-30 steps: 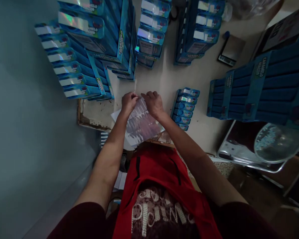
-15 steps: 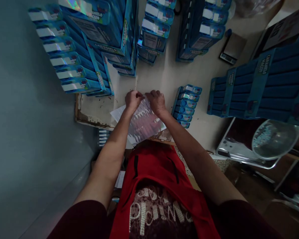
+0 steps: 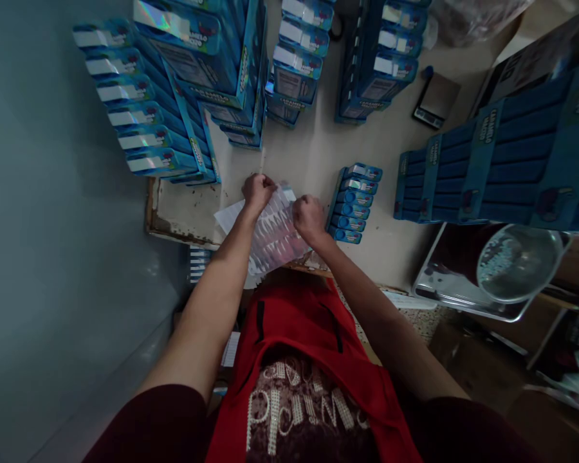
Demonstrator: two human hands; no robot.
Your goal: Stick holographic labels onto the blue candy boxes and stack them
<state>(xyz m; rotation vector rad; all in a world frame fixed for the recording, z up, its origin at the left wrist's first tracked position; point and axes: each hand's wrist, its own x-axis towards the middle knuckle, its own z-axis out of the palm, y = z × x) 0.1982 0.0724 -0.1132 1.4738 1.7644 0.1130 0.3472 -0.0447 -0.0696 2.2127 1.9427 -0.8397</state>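
Note:
A sheet of shiny, translucent stickers [image 3: 276, 236] with rows of pale shapes lies at the table's front edge, overlapping a white sheet of paper [image 3: 228, 216]. Closed in a pinch, my left hand [image 3: 257, 193] grips the sheet by its upper left edge. My right hand [image 3: 309, 217] is curled shut over the sheet's right side; its fingertips are turned under, and what they hold is hidden. Just right of that hand stands a short row of small blue boxes [image 3: 351, 204], some with round marks on their ends.
Tall stacks of blue boxes [image 3: 149, 128] fill the back left. Another long blue stack [image 3: 502, 154] is at the right, behind a metal tray [image 3: 444, 292] with a bowl [image 3: 521, 263] of small pale pieces. A small scale [image 3: 438, 99] sits farther back on the table [image 3: 309, 151].
My right hand has moved down from the sheet's top edge to its right side and curled up. The sheet's upper right corner is now uncovered. My left hand stays at the upper edge.

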